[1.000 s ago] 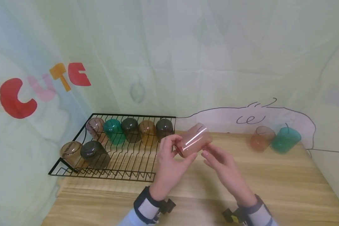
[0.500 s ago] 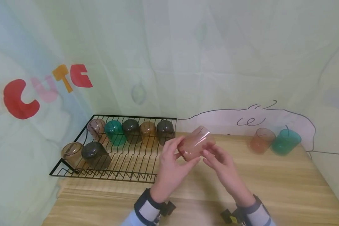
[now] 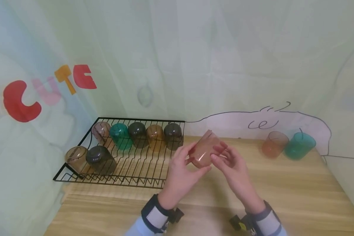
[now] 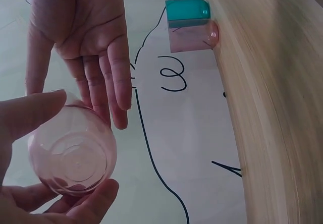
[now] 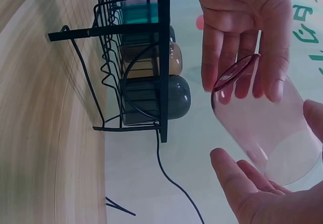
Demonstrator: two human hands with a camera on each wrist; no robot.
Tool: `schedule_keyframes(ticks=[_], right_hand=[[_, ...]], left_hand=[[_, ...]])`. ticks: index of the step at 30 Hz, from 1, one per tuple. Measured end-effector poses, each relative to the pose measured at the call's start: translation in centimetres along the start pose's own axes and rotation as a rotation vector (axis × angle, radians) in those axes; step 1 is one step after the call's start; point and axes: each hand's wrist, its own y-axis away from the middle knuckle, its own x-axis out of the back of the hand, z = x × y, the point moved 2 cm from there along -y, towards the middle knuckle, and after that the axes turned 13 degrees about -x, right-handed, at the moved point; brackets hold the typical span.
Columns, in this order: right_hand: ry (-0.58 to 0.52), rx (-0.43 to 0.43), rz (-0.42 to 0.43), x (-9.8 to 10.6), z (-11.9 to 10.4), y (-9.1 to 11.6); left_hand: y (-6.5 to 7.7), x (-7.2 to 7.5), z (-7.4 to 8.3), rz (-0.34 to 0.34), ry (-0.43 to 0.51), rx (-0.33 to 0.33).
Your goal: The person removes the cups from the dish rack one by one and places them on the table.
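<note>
Head view shows both hands raised above the wooden table [image 3: 283, 183], close together, with a pink translucent cup [image 3: 205, 151] held between them just right of the black wire rack [image 3: 129, 178]. The cup is tilted, off the table, its base angled up and away. The left hand [image 3: 181, 172] grips it — thumb on one side and fingers curled under the other, as the left wrist view makes plain, where the cup [image 4: 71, 149] sits ringed by that thumb and fingertips. The right hand [image 3: 233, 165] lies against the far side of the cup with fingers nearly straight, steadying rather than clasping; in the right wrist view its thumb and fingers flank the cup [image 5: 262, 128] loosely.

Seven cups already rest upside down on the rack, five in the back row and two in front, while an orange cup [image 3: 273, 144] and a teal cup [image 3: 299, 146] stand upright, touching, near the table's far right edge.

Judging from this, the work in hand looks like turning the cup over for the rack. Doing it well probably means keeping the left hand's grip firm on the smooth wall while the right hand guides the rotation — and bringing the rim fully downward before lowering it between the wires, beside the nearest dark cup [image 3: 173, 135].
</note>
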Motion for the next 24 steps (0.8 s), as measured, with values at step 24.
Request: schedule_keyframes(ticks=[24], right_hand=[[0.07,0.103,0.041,0.21,-0.68,0.02]], left_hand=[[0.04,-0.23,-0.14,-0.143,-0.04,0.037]])
